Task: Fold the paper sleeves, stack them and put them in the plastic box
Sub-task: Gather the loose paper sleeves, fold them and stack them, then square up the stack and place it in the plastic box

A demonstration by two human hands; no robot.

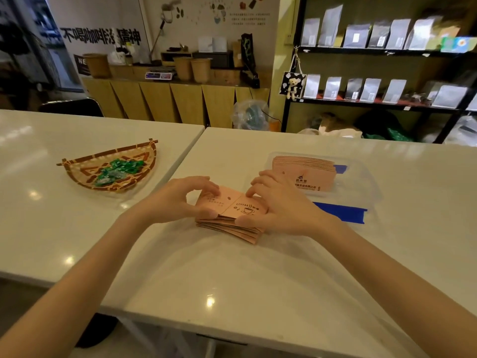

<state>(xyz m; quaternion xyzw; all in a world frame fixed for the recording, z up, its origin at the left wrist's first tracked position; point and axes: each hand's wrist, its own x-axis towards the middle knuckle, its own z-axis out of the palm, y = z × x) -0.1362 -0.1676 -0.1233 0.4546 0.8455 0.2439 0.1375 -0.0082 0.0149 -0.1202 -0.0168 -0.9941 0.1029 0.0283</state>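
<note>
A pile of pink paper sleeves (229,226) lies on the white table in front of me. The top sleeve (231,202), printed with a coffee cup, rests on that pile. My left hand (178,200) pinches its left end and my right hand (278,205) presses and grips its right end. Behind my right hand stands a clear plastic box (366,182) with blue tape strips. Inside it lies a stack of folded pink sleeves (304,171).
A woven bamboo basket (77,166) holding green wrapped candies sits on the adjoining table at left. A gap (188,151) runs between the two tables. Black shelves with bags (374,94) and a wooden counter (167,99) stand beyond the tables.
</note>
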